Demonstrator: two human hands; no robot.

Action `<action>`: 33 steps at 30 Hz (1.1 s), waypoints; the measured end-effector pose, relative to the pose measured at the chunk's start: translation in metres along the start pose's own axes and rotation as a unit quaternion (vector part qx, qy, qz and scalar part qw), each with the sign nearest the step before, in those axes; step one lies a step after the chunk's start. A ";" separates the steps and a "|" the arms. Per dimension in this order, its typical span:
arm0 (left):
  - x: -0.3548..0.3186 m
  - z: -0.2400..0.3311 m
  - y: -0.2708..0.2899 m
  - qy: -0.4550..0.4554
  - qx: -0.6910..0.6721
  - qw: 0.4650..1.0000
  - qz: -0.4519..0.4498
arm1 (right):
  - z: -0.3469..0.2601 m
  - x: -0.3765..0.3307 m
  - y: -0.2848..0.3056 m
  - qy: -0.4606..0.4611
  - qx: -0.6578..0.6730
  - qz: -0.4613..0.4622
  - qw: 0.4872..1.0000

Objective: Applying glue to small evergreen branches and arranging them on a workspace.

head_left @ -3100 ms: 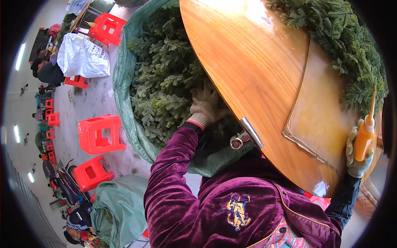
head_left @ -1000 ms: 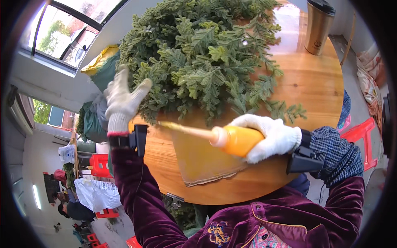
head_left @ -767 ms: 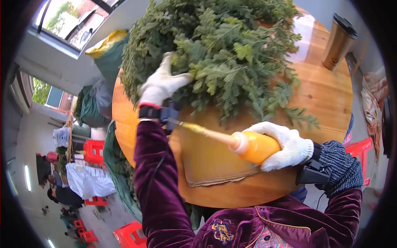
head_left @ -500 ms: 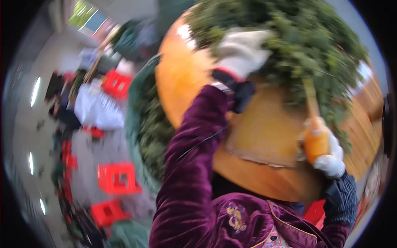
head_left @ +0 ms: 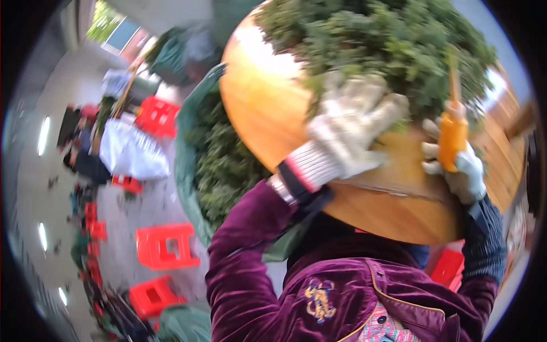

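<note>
My left hand (head_left: 359, 125), in a cream knitted glove, is open with its fingers spread, at the near edge of a large heap of green feathery sprigs (head_left: 376, 40). It hovers over or rests on a flat board (head_left: 399, 171) on the round wooden table; I cannot tell which. My right hand (head_left: 464, 171), also gloved, grips an orange-handled tool (head_left: 453, 137) pointing away from me. Its narrow shaft reaches toward the heap's right side; its exact kind does not show clearly.
The wooden table (head_left: 256, 108) has a rounded edge. Left of it stands a green sack (head_left: 185, 154) full of sprigs. Red plastic stools (head_left: 165, 245) are on the floor at left, near a white bag (head_left: 134, 151). A person in dark clothes (head_left: 88, 165) is farther off.
My left hand has drawn back from the heap toward me and spread its fingers. My right hand, with the orange-handled tool, has moved slightly right and farther from me.
</note>
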State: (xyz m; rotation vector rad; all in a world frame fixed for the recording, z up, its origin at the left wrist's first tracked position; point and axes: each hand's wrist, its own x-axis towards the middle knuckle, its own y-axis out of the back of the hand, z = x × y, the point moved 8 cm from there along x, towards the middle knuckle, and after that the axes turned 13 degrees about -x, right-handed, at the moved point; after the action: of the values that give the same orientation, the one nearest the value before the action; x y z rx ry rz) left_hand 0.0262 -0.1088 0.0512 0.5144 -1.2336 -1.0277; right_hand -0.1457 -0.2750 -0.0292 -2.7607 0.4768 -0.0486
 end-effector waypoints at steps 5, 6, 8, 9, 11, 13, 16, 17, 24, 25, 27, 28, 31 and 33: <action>-0.019 -0.020 0.006 0.113 0.069 0.991 -0.030 | -0.005 -0.006 0.001 -0.013 -0.040 0.056 0.998; -0.022 -0.027 0.001 0.148 0.102 0.982 -0.058 | -0.007 -0.005 -0.001 -0.018 -0.051 0.054 0.997; -0.023 -0.024 -0.002 0.123 0.081 0.988 -0.053 | -0.010 -0.006 -0.005 -0.025 -0.063 0.054 0.996; -0.021 -0.029 -0.004 0.123 0.076 0.987 -0.064 | -0.012 -0.006 -0.005 -0.023 -0.066 0.055 0.996; -0.017 -0.032 0.011 0.090 -0.040 0.995 0.031 | -0.013 -0.007 -0.006 -0.029 -0.068 0.052 0.996; -0.020 -0.033 0.032 0.042 -0.162 0.972 0.168 | -0.012 -0.008 -0.006 -0.025 -0.066 0.044 0.997; -0.030 -0.033 0.043 0.086 -0.101 0.964 0.231 | -0.008 -0.009 -0.001 -0.029 -0.043 0.043 0.998; -0.028 -0.036 0.032 0.142 -0.106 0.968 0.177 | -0.007 -0.009 0.001 -0.027 -0.030 0.045 0.998; 0.017 0.017 -0.005 -0.028 0.063 0.996 -0.054 | -0.006 -0.008 0.000 -0.031 -0.032 0.048 0.998; 0.020 0.020 -0.004 -0.050 0.075 0.994 -0.056 | -0.009 -0.008 -0.003 -0.019 -0.028 0.034 0.999; 0.022 0.013 0.000 -0.042 0.042 0.997 -0.054 | -0.013 -0.008 -0.005 -0.011 -0.027 0.019 0.999; 0.018 0.006 0.010 -0.016 -0.016 0.999 -0.027 | -0.013 -0.009 -0.005 -0.014 -0.031 0.016 0.999; -0.003 -0.005 0.042 -0.061 -0.115 0.979 0.159 | -0.015 -0.010 -0.004 -0.010 -0.025 0.014 1.000; -0.028 -0.020 0.054 0.011 -0.094 0.977 0.191 | -0.014 -0.010 -0.005 -0.007 -0.028 0.001 1.000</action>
State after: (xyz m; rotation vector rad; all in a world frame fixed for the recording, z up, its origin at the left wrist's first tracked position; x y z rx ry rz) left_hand 0.0641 -0.0623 0.0742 0.1317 -1.1461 -0.7960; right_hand -0.1545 -0.2724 -0.0140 -2.8141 0.4849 -0.0153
